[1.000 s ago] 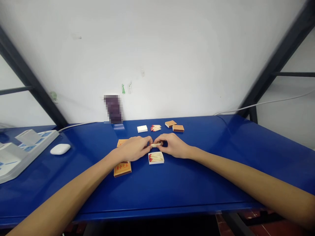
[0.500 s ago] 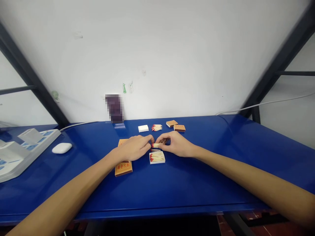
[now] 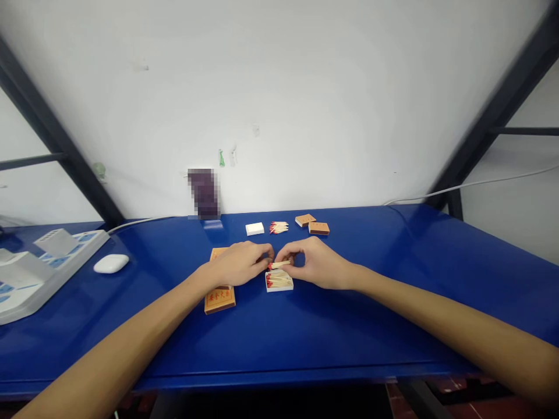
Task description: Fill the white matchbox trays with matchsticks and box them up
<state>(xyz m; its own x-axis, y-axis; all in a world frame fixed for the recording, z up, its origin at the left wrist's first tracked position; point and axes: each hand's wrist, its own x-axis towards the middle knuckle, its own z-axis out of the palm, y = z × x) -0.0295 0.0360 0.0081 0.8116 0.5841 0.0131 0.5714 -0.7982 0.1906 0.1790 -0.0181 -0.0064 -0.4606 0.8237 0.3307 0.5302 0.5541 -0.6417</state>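
On the blue table [image 3: 305, 326] lies an open white matchbox tray [image 3: 279, 281] full of red-tipped matches. Just above it my left hand [image 3: 238, 265] and my right hand [image 3: 315, 263] meet fingertip to fingertip, both pinched on a small bundle of matches [image 3: 279, 265] held level over the tray. Under and beside my left hand are orange matchbox sleeves, one [image 3: 219, 299] near my wrist and another [image 3: 216, 254] behind the hand.
At the back lie a white tray [image 3: 254, 228], a loose heap of matches [image 3: 278, 227] and two orange matchboxes [image 3: 312, 224]. A white earbud case [image 3: 111, 263] and a white and blue device [image 3: 35, 267] sit at left. Dark frame struts stand at both sides.
The bundle of matches has come down a little, closer to the tray. Both hands have closed in on it again after parting slightly.
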